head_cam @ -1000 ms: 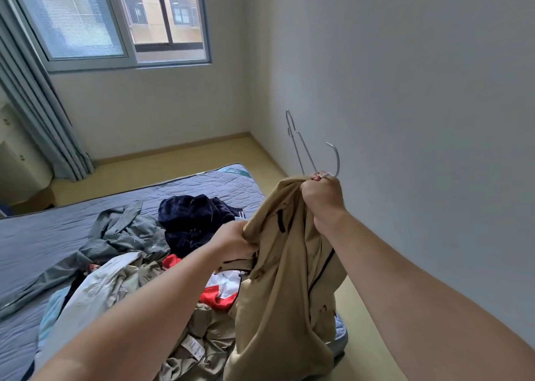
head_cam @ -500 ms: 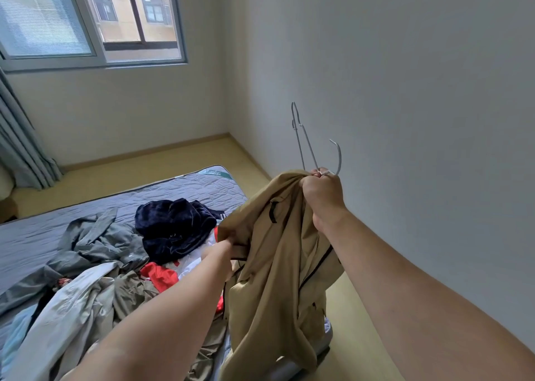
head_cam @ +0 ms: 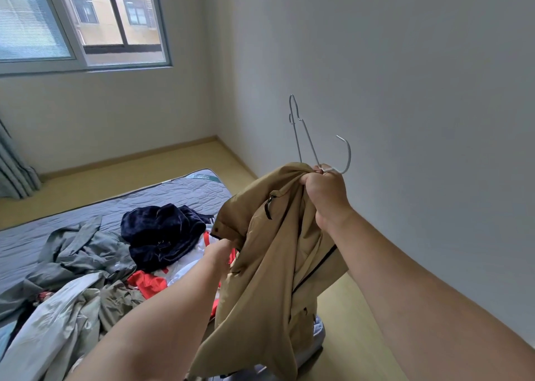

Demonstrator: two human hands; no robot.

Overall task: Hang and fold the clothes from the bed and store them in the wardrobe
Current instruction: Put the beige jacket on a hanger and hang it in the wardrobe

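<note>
A tan jacket point(head_cam: 269, 270) hangs in front of me over the bed's near corner. My right hand point(head_cam: 325, 191) grips its bunched top together with a thin metal hanger point(head_cam: 305, 143), whose hook and one shoulder stick up above my fist. My left hand point(head_cam: 221, 254) holds the jacket's left edge lower down, its fingers partly hidden in the cloth. On the grey mattress point(head_cam: 173, 195) lies a pile of clothes: a dark navy garment point(head_cam: 162, 233), a grey-green one point(head_cam: 84, 250), a pale one point(head_cam: 49, 322) and a red and white one point(head_cam: 150, 282).
A bare white wall point(head_cam: 405, 120) stands close on the right, with a strip of wooden floor point(head_cam: 347, 328) between it and the bed. A window point(head_cam: 86, 21) and a grey curtain point(head_cam: 14, 166) are at the far left. The wardrobe is out of view.
My left hand has slid down the jacket's left edge, pulling it wider. My right hand keeps the hanger and jacket top raised. My view has turned a little to the right.
</note>
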